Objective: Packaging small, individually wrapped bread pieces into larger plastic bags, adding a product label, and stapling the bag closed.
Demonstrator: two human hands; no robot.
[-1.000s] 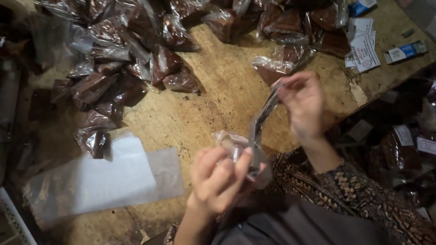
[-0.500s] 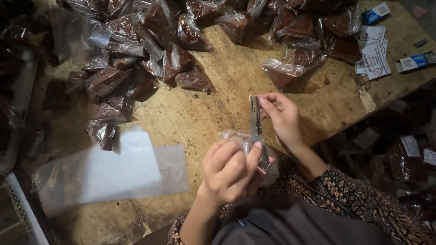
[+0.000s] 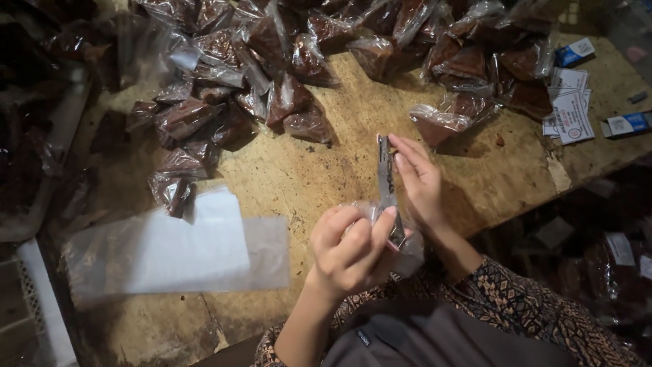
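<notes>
My left hand (image 3: 350,248) grips the bunched neck of a small clear plastic bag (image 3: 407,245) near the table's front edge. My right hand (image 3: 421,180) pinches the top of a thin dark strip (image 3: 386,183) that stands upright from the bag's neck. The two hands are close together, the right just above and behind the left. What is inside the bag is hidden by my fingers.
Many clear bags of dark brown pieces (image 3: 272,75) lie heaped across the back of the worn wooden table (image 3: 319,170). A stack of flat empty plastic bags (image 3: 183,251) lies at the left. Small white labels (image 3: 567,105) and blue-white boxes (image 3: 625,124) sit at the right.
My right hand has drawn the dark strip from a slant to upright and come closer to my left hand. The view has shifted slightly.
</notes>
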